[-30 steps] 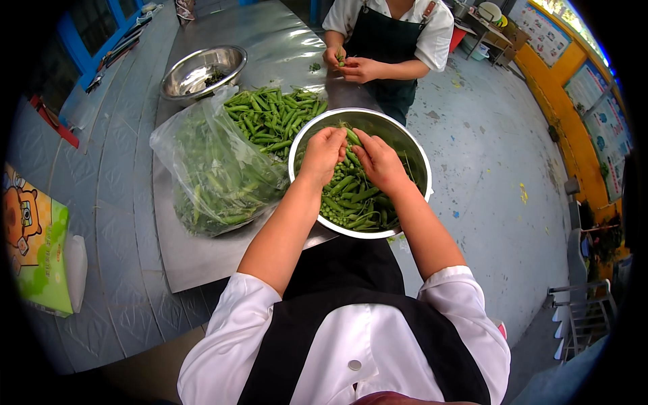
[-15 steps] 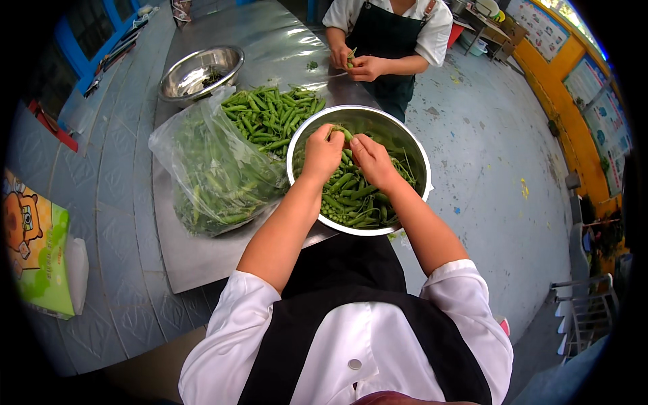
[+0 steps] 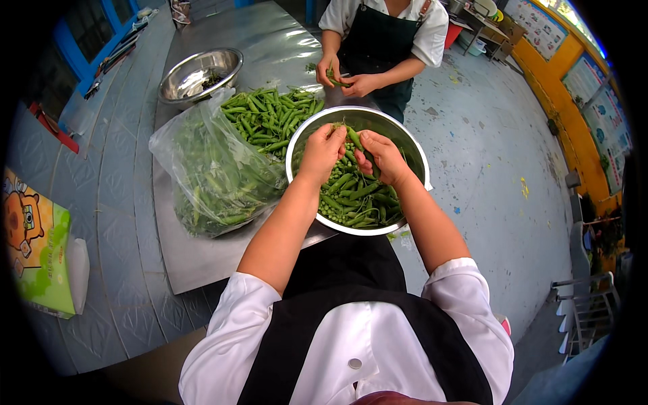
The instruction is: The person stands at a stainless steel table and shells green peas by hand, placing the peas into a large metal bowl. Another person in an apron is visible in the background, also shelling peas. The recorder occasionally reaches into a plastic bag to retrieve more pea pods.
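Observation:
Both my hands are over a steel bowl (image 3: 425, 158) that holds green pea pods and loose peas (image 3: 347, 196). A single pea pod (image 3: 355, 139) is between them, slanting down to the right. My left hand (image 3: 322, 154) pinches at the pod's upper end, where thin strands show. My right hand (image 3: 381, 156) grips the pod between thumb and fingers; its lower fingers curl behind the pod and are partly hidden. Left of the bowl lies a heap of pea pods (image 3: 270, 115), spilling from a clear plastic bag (image 3: 209, 172) full of more pods.
A second steel bowl (image 3: 185, 74) with dark green scraps stands farther back on the metal table (image 3: 270, 30). Across from me, a co-worker's hands (image 3: 347, 82) hold a pod near the table's right edge. A colourful box (image 3: 40, 250) sits at far left.
My right hand has shifted slightly right and turned, so its fingers and more of the pod show. The co-worker's hands have moved left and down.

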